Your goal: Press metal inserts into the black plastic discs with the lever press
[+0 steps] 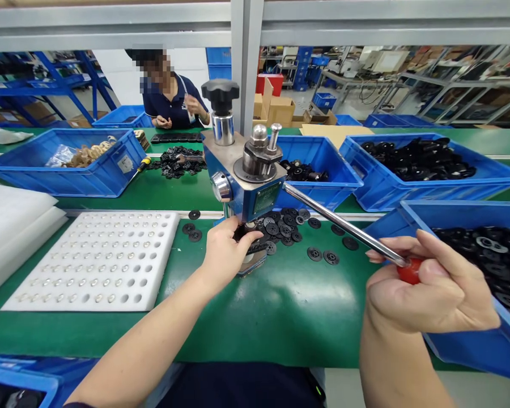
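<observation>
A blue hand press (249, 195) stands on the green table, with a black star knob (220, 93) on top. My right hand (433, 286) is closed round the red ball knob (409, 271) of its steel lever (344, 224). My left hand (225, 252) reaches under the press head, thumb and fingers closed on a black toothed disc (257, 249); the fingertips are partly hidden. Loose black discs (284, 224) lie behind and right of the press. To the left is a white foam tray (164, 249) holding rows of small metal parts.
Blue bins (402, 198) of black parts stand on the right and behind the press (344, 182). At the back left are another bin (106, 184), a yellow-handled screwdriver (143, 164) and a pile of black pieces (181, 162). A co-worker (174, 99) sits across the table.
</observation>
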{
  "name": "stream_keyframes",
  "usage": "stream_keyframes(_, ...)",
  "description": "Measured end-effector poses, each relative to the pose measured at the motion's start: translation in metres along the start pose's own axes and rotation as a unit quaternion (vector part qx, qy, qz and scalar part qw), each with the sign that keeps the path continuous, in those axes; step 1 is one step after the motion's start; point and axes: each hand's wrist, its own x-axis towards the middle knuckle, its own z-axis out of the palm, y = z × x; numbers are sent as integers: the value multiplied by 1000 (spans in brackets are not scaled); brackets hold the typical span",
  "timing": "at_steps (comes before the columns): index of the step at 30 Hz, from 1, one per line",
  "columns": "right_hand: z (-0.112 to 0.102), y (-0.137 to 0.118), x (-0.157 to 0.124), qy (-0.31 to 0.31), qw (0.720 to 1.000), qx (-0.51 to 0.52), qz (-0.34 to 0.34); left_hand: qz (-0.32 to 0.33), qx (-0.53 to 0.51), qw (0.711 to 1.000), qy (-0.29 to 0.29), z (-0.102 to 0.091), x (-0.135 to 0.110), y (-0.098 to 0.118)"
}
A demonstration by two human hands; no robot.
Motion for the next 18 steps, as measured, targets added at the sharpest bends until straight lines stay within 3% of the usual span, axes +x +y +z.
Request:
stream_keyframes(8,-10,20,-22,-26,998,-54,-8,25,-6,1000,2,1,1,-1)
stream_keyframes(14,-25,39,-47,-115,991,-65,2,23,-24,999,2,3,1,-3)
stream_keyframes(18,-28,32,-43,-144,986,-84,-21,24,-22,999,13,3,2,0)
